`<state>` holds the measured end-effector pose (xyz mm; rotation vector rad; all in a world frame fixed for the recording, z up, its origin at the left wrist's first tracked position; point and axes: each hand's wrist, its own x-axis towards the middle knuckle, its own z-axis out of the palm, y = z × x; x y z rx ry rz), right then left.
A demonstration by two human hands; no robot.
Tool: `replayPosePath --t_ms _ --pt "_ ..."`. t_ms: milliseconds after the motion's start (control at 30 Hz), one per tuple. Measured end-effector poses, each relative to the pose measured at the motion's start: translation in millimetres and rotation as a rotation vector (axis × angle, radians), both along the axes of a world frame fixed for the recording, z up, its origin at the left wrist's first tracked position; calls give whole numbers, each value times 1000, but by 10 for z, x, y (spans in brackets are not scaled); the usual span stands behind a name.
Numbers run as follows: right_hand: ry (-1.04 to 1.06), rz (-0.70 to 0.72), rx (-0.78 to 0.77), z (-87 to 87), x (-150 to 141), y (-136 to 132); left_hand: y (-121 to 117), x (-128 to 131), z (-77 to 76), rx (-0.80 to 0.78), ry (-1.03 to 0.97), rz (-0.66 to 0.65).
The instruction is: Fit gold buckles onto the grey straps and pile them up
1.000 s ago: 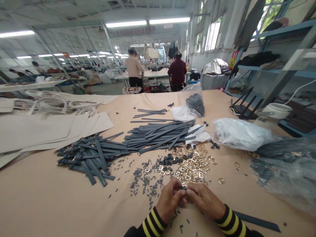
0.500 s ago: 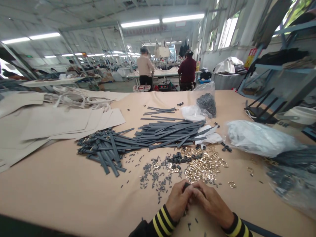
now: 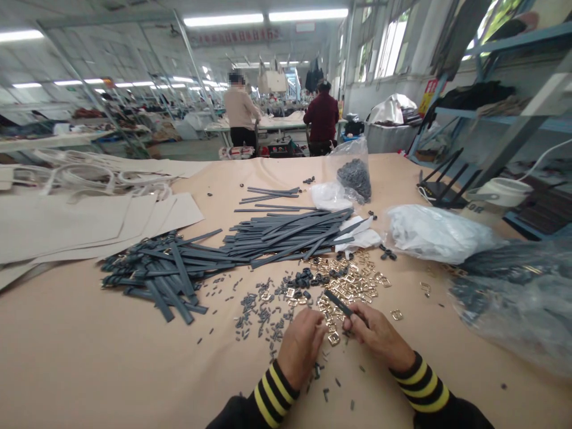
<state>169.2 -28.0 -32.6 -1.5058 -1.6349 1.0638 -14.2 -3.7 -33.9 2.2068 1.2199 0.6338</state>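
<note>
Dark grey strip point(image 3: 340, 304) | right hand point(image 3: 379, 335) fingers pinch it | left hand point(image 3: 301, 348) fingers curled beside gold buckles point(image 3: 353, 285), grip unclear

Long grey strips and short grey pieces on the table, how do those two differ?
The long grey strips are long and narrow, while the short grey pieces are stubby bits. The strips lie in dense, roughly parallel bundles; the pieces are scattered loosely. Both are dark grey and lie on the tan table.

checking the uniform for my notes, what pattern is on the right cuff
The right cuff has black and yellow stripes, best seen in the head view.
</note>
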Motion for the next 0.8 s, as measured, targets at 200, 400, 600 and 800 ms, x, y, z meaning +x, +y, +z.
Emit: replayPosePath --t_ms 200,400,600,800 --pt "-122 -60 6 -65 -7 3 -200 278 -30 214 453 -106" --pt "-137 -93 33 -43 -29 -26 -173 245 4 238 480 -142" --pt "-18 -19 -8 -28 -103 -69 25 42 49 -233 -204 5" --pt "170 21 -37 33 -315 -59 37 12 -30 -765 -611 118"
